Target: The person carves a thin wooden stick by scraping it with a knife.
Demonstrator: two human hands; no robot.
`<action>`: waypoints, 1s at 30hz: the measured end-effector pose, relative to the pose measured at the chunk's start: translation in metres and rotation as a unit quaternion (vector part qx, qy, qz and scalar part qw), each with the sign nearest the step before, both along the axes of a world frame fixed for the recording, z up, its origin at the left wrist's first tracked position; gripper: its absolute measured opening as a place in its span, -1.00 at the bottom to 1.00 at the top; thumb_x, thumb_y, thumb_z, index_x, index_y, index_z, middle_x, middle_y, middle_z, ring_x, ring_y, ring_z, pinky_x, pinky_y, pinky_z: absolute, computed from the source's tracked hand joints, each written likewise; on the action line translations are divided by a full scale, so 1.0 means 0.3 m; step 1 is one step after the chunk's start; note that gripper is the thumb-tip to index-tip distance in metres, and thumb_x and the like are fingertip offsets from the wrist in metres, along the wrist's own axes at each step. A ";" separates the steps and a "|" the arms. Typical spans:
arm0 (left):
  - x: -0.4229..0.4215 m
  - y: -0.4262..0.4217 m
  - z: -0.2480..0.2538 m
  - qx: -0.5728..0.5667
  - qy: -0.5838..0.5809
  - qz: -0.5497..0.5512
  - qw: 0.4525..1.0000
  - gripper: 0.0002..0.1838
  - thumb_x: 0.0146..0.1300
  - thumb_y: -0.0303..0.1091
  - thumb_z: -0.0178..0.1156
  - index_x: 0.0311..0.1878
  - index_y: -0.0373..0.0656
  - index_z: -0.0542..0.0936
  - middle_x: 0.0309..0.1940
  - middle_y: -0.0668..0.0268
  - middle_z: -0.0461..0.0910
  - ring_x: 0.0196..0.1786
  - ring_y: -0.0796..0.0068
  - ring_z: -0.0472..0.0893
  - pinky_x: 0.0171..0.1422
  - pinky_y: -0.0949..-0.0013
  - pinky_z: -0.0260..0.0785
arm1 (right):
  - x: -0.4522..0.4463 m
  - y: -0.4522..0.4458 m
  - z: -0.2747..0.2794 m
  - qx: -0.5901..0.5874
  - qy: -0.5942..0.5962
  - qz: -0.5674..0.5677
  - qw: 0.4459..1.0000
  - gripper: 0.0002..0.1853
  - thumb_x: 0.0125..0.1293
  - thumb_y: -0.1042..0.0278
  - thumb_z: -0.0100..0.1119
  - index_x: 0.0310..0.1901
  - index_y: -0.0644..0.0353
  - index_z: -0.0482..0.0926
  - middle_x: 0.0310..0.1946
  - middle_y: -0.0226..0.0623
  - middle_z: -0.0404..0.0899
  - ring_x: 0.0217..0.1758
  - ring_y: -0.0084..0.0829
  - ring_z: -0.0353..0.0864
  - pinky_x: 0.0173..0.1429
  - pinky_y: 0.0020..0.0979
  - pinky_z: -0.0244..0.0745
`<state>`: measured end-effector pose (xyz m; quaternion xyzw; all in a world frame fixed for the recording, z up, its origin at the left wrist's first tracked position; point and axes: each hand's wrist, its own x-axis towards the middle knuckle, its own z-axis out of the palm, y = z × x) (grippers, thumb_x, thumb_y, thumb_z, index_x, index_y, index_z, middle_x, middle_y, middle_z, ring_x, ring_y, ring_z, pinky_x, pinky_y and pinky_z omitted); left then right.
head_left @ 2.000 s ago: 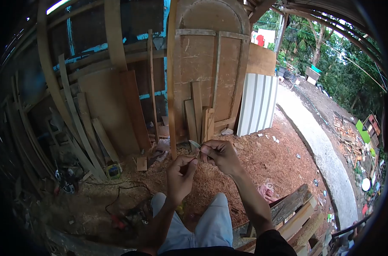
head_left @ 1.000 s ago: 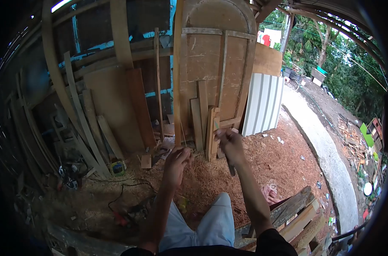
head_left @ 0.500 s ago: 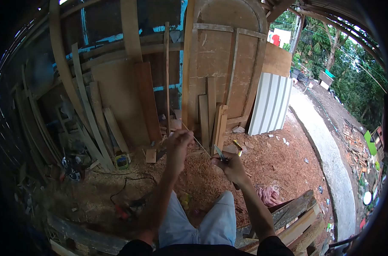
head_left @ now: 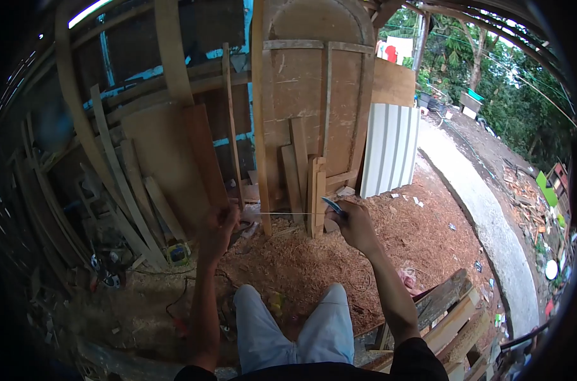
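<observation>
We hold our left arm [head_left: 204, 298] and right arm [head_left: 395, 295] out ahead, well apart, the left hand [head_left: 217, 230] upright in a pinch, the right hand [head_left: 358, 227] curled closed and angled inward.

Strand [head_left: 282, 213]; knife [head_left: 331, 205] in right hand [head_left: 358, 227]

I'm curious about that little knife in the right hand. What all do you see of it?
The knife is gripped in the right hand, its slim, pointed blade sticking out past the fingers toward the picture's upper left. The blade looks like metal, with a pale bluish shine; the handle is mostly hidden by the hand. It is held above the ground. A thin pale strip runs close by; whether it touches the blade is unclear.
</observation>
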<state>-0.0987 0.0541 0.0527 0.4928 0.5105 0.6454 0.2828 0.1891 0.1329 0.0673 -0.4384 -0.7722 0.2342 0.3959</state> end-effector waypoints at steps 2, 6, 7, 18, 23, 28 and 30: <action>0.007 -0.013 -0.001 -0.045 0.111 0.024 0.993 -0.79 0.26 -0.25 0.15 -0.38 -0.21 0.51 -0.54 0.41 0.46 -0.46 0.64 0.40 -0.32 0.48 0.25 | 0.003 0.018 0.039 0.124 -0.030 0.039 0.991 -0.90 0.14 0.50 0.21 -0.31 0.32 0.56 -0.46 -0.13 0.55 -0.43 -0.20 0.55 -0.29 -0.30 0.42; 0.066 -0.023 0.031 0.016 0.306 -0.066 0.950 -0.89 0.21 -0.40 0.14 -0.35 -0.26 0.51 -0.49 0.30 0.51 -0.42 0.49 0.55 -0.27 0.41 0.41 | -0.016 0.037 0.083 0.139 -0.119 0.049 0.982 -0.88 0.12 0.48 0.23 -0.33 0.32 0.53 -0.42 -0.13 0.53 -0.38 -0.12 0.55 -0.31 -0.25 0.41; 0.081 -0.010 0.021 0.037 0.317 -0.114 0.941 -0.88 0.21 -0.41 0.15 -0.34 -0.27 0.51 -0.47 0.27 0.52 -0.44 0.50 0.55 -0.28 0.41 0.41 | -0.024 0.046 0.082 0.140 -0.119 0.050 0.982 -0.88 0.12 0.48 0.23 -0.33 0.32 0.53 -0.42 -0.13 0.53 -0.38 -0.12 0.55 -0.31 -0.25 0.41; 0.201 0.031 -0.056 -0.028 0.028 -0.075 0.996 -0.86 0.28 -0.33 0.13 -0.25 -0.21 0.48 -0.64 0.52 0.37 -0.60 0.79 0.30 -0.54 0.60 0.13 | -0.093 -0.020 -0.010 0.068 0.076 0.087 0.991 -0.75 0.31 0.44 0.06 0.00 0.30 0.52 -0.46 -0.29 0.54 -0.40 -0.49 0.55 -0.28 -0.41 0.47; 0.267 0.025 -0.026 0.017 0.031 -0.097 0.995 -0.89 0.31 -0.42 0.10 -0.22 -0.27 0.48 -0.52 0.46 0.45 -0.51 0.80 0.34 -0.45 0.60 0.17 | -0.184 -0.106 0.015 -0.115 0.196 0.168 0.959 -0.80 0.35 0.41 0.02 -0.09 0.28 0.56 -0.51 -0.38 0.56 -0.47 -0.67 0.44 -0.41 -0.57 0.31; 0.282 -0.016 -0.042 0.035 0.029 -0.082 0.996 -0.95 0.28 -0.55 0.07 -0.21 -0.23 0.46 -0.37 0.43 0.48 -0.37 0.80 0.40 -0.31 0.65 0.20 | -0.178 -0.092 0.024 -0.189 0.242 0.225 0.925 -0.83 0.37 0.37 0.02 -0.18 0.24 0.57 -0.51 -0.43 0.57 -0.50 -0.74 0.41 -0.46 -0.66 0.19; 0.290 -0.023 -0.051 0.049 0.027 -0.066 0.996 -0.95 0.27 -0.57 0.07 -0.21 -0.24 0.45 -0.35 0.42 0.48 -0.34 0.78 0.42 -0.27 0.64 0.24 | -0.176 -0.095 0.034 -0.182 0.216 0.225 0.933 -0.83 0.36 0.35 0.04 -0.20 0.26 0.56 -0.51 -0.43 0.58 -0.52 -0.74 0.38 -0.48 -0.66 0.18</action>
